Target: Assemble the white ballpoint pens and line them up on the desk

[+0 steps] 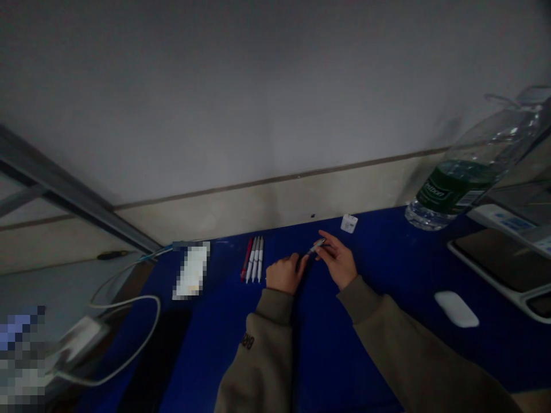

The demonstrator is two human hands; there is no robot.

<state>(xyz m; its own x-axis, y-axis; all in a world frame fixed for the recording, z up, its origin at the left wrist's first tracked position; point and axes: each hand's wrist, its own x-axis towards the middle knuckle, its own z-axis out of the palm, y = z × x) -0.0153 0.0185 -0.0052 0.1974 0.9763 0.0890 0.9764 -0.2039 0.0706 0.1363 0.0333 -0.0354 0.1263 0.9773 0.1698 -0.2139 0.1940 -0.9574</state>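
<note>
Olive-brown sweatshirt sleeves [275, 350]: our two forearms reach up from the bottom of the view and angle inward, bringing our wrists close together over the middle of the table.

Left hand [284, 274]: back upward and knuckles raised, with the fingers curled and bunched together. Their tips point toward the small object, but we cannot tell whether they touch it.

Right hand [338, 261]: turned partly on its side, with the wrist angled inward. The thumb and forefinger [323, 235] pinch the small object while the other fingers stay curled behind them.

Slim silver-and-white pen-like object [316, 246]: it sits tilted in our right-hand pinch, just beside the left fingertips, and is too small to identify further.

Row of pens [253, 259]: three white pens and a red one lie side by side on the table, just left of our left hand.

Dark blue table covering [331, 361]: it lies beneath our arms and the pens.

Small white square packet [349, 223]: it lies near the wall, beyond our right hand.

White oval computer mouse [456, 308]: it sits well right of our right hand.

Clear plastic water bottle [456, 183]: it has a green label and stands at the far right, near the wall.
</note>
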